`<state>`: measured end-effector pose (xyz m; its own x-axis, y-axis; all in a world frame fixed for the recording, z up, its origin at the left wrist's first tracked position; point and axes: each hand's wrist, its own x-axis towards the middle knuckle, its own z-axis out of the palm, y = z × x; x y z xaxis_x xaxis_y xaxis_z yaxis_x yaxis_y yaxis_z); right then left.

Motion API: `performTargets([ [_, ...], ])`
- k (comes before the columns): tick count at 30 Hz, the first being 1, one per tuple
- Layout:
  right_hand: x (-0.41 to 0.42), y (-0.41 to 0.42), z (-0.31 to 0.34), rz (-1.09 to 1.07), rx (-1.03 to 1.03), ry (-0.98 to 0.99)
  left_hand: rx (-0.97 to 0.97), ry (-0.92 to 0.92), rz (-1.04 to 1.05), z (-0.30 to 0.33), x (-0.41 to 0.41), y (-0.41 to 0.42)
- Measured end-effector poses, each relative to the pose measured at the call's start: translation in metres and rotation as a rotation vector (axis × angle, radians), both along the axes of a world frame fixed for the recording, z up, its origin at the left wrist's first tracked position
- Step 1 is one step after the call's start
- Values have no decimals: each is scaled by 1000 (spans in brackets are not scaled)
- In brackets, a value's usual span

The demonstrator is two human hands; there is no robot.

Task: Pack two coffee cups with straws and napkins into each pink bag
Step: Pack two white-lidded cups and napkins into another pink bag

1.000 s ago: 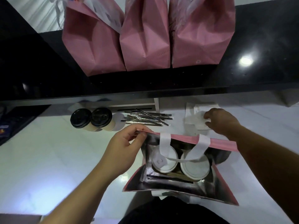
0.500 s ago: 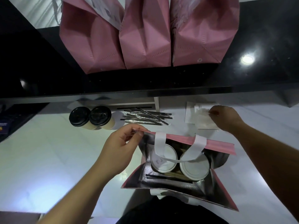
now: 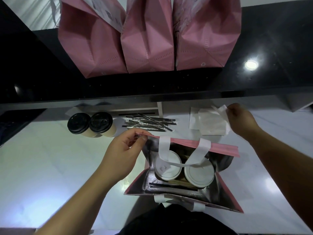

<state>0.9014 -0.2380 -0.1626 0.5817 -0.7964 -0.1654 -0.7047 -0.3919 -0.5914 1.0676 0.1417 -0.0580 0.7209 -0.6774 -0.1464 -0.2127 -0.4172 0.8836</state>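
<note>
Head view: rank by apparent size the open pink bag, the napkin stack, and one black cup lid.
1. open pink bag, clearly largest, though it also sits nearest the camera.
2. napkin stack.
3. black cup lid, smallest; the second lid beside it looks about the same.

café counter | lidded takeaway cups | wrapped straws | pink bags

L hand pinches far rim of open pink bag w/ two white-lidded cups inside. R hand lifts napkin corner off stack. Straws between.
</note>
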Motion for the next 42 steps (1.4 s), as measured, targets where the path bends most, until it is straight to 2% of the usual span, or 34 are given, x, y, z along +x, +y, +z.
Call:
performTargets([
  [4, -8, 17, 25, -28, -12, -97, 12, -15, 3, 2, -1, -3],
  [10, -37, 82, 101, -31, 107, -330, -19, -37, -42, 4, -3, -1],
  [17, -67, 148, 205, 178, 144, -464, 8, -213, -77, 9, -2, 1],
  [21, -72, 174, 226, 375, 291, -358, 3, -228, -71, 11, -4, 2],
  [23, -70, 185, 218, 440, 407, -225, -4, -221, -64, 11, -5, 2],
  [25, -66, 197, 204, 470, 411, -70, -9, -227, -56, 11, -5, 2],
  [27, -60, 210, 191, 524, 275, 76, -22, -226, -57, 11, -5, 3],
  [29, -50, 220, 181, 624, 38, 172, -20, -218, -63, 12, -4, 3],
  [32, -33, 227, 167, 693, -294, 223, -10, -205, -63, 12, -2, 2],
  [36, -15, 229, 167, 643, -530, 174, -17, -179, -51, 12, 1, 1],
  [39, -10, 234, 157, 758, -575, 205, -25, -169, -59, 12, 1, 0],
  [42, -9, 239, 133, 849, -407, 472, -31, -149, -50, 10, 1, -1],
])
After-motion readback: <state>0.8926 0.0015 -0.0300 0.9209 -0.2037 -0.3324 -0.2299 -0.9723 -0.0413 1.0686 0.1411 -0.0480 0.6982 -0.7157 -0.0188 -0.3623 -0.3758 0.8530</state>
